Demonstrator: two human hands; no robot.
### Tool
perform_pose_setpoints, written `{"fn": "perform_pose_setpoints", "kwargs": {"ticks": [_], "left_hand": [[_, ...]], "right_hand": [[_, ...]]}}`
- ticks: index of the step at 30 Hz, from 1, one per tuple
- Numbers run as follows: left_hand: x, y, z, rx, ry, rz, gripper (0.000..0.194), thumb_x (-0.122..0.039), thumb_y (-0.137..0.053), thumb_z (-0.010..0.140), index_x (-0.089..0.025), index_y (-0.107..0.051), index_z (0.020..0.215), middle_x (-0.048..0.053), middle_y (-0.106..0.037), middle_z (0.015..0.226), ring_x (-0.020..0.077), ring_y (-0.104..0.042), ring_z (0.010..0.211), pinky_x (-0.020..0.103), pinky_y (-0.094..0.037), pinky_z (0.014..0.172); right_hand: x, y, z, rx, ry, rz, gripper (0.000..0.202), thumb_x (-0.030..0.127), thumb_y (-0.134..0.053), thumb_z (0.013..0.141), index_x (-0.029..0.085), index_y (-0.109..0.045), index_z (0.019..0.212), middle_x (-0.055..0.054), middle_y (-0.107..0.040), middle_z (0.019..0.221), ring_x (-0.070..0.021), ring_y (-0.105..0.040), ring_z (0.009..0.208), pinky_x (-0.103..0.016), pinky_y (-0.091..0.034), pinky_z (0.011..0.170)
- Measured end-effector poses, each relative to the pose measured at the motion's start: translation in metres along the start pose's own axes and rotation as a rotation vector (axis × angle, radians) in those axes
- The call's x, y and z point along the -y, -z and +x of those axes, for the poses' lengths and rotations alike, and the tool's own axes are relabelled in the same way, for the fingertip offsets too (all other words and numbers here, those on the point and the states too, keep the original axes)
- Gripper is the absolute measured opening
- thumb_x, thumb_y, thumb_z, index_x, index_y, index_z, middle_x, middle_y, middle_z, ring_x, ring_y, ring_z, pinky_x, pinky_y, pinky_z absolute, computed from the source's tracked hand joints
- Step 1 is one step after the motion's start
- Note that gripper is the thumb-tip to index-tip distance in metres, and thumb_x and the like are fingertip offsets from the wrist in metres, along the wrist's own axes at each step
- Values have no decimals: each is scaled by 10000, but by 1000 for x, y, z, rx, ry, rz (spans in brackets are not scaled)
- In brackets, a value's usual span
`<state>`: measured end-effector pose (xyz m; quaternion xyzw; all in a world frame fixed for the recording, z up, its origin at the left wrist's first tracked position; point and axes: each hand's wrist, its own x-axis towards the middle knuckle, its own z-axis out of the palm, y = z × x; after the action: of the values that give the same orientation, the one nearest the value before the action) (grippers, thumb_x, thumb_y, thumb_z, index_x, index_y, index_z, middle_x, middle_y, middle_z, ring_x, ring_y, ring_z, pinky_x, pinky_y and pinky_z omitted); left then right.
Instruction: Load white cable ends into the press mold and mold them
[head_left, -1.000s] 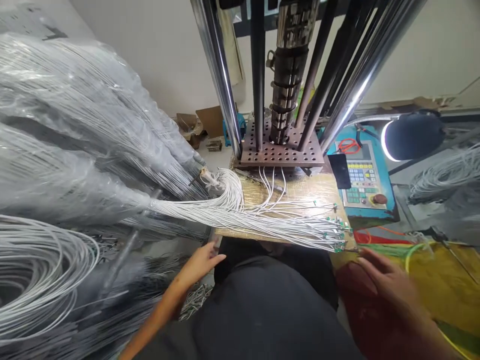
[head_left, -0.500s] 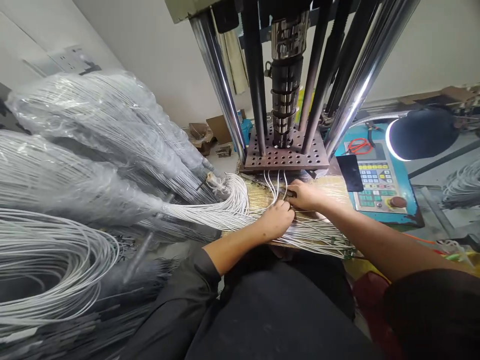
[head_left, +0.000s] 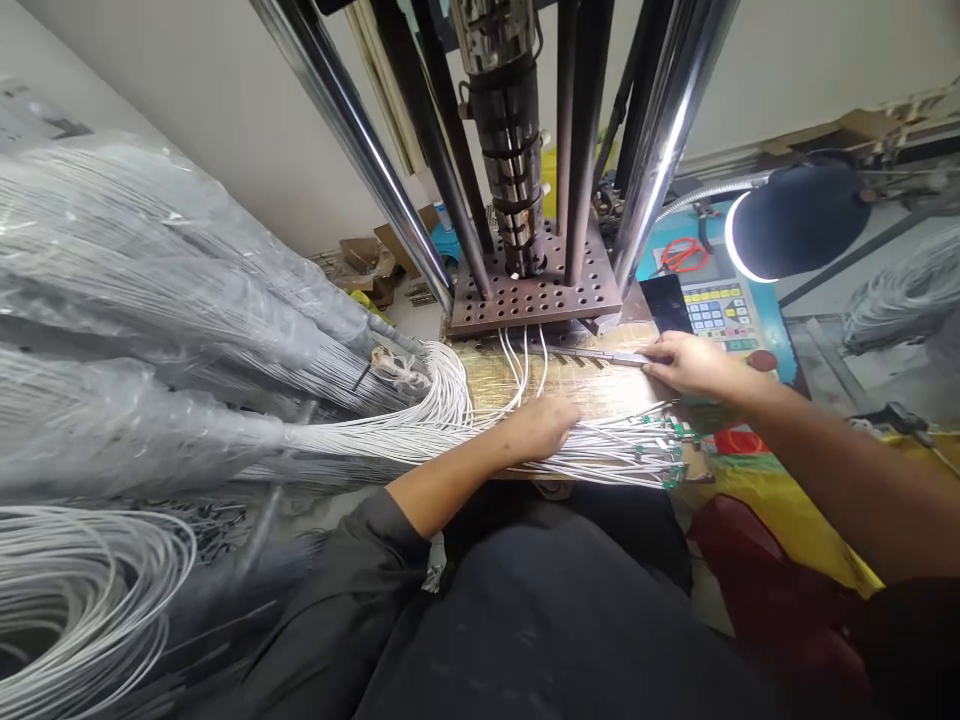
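Observation:
My right hand (head_left: 682, 365) pinches the right end of a long, narrow metal bar (head_left: 611, 355), which lies lengthwise over the tabletop in front of the press plate. My left hand (head_left: 546, 425) is closed, fingers curled down on the bundle of white cables (head_left: 420, 437); its fingertips are partly hidden. Several single white cables (head_left: 525, 365) run from beneath the drilled press plate (head_left: 536, 312) toward that hand. At the bundle's right end, green-tipped connectors (head_left: 667, 445) lie near the table's front edge.
Chrome columns (head_left: 667, 130) flank the press. On the right stand a lit lamp (head_left: 799, 215), a turquoise control panel (head_left: 720, 310), a black phone (head_left: 667, 300) and red-handled pliers (head_left: 684, 255). Plastic-wrapped cable bundles (head_left: 150, 260) and a cable coil (head_left: 97, 590) fill the left.
My right hand has moved right, away from my left hand, with the metal bar in its fingers. My left hand is lower on the cables. The camera view has turned a little.

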<state>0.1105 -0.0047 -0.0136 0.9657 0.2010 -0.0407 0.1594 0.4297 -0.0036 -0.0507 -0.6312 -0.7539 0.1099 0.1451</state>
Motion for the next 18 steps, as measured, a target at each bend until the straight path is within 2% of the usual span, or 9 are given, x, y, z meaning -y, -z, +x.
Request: {"fn": "perform_pose_setpoints", "kwargs": {"ticks": [2, 4, 7, 9, 11, 13, 15, 18], "left_hand": [[1, -1, -10, -54, -5, -60, 220, -201, -528, 960, -146, -665, 1123, 115, -660, 1069, 243, -612, 1038, 376, -511, 957], [-1, -4, -25, -124, -15, -94, 317, -277, -569, 969, -155, -617, 1258, 134, -623, 1216, 255, -584, 1142, 397, -492, 1021], [-7, -10, -44, -207, -22, -30, 286, -265, -535, 991, -164, -625, 1243, 157, -558, 1343, 271, -518, 1254, 428, -445, 1088], [-13, -15, -49, -220, -8, 70, 242, -226, -484, 1005, -155, -655, 1160, 167, -566, 1322, 289, -504, 1248, 455, -438, 1074], [-20, -16, -45, -178, 3, 158, 217, -193, -471, 997, -136, -659, 1089, 173, -596, 1242, 293, -526, 1176, 444, -461, 1013], [-27, -15, -36, -98, 8, 216, 179, -171, -492, 975, -114, -649, 1040, 166, -622, 1117, 279, -556, 1060, 404, -486, 925], [-33, -11, -26, -18, 10, 253, 150, -168, -527, 951, -99, -642, 1019, 156, -632, 1024, 271, -567, 977, 379, -495, 856], [-36, -3, -18, 58, -9, 282, 147, -155, -526, 939, -96, -639, 1011, 158, -644, 1000, 274, -576, 963, 378, -497, 849]], "right_hand": [[-3, 13, -16, -30, -14, -6, 367, 405, -638, 856, 199, -772, 1129, -108, -711, 1029, -276, -669, 944, -412, -562, 849], [11, 22, -38, -147, 64, 28, 359, 360, -637, 878, 183, -749, 1170, -133, -699, 1124, -294, -659, 1020, -440, -555, 897], [52, 21, -85, -349, 210, 145, 321, 277, -639, 908, 194, -714, 1209, -128, -705, 1138, -279, -665, 1046, -440, -545, 925], [80, 9, -115, -428, 220, 196, 318, 227, -664, 898, 242, -706, 1213, -99, -718, 1137, -264, -676, 1051, -435, -538, 944], [102, -9, -136, -510, 195, 230, 320, 204, -689, 879, 274, -715, 1191, -80, -730, 1130, -254, -687, 1040, -432, -546, 944], [118, -27, -146, -588, 129, 277, 291, 209, -697, 872, 286, -729, 1151, -74, -742, 1103, -251, -698, 1016, -434, -564, 930], [128, -41, -148, -654, 32, 339, 240, 222, -682, 883, 288, -740, 1107, -72, -752, 1059, -250, -710, 987, -440, -580, 910], [135, -53, -152, -723, -41, 415, 196, 218, -668, 893, 282, -745, 1062, -65, -761, 990, -244, -722, 933, -443, -596, 876]]}}
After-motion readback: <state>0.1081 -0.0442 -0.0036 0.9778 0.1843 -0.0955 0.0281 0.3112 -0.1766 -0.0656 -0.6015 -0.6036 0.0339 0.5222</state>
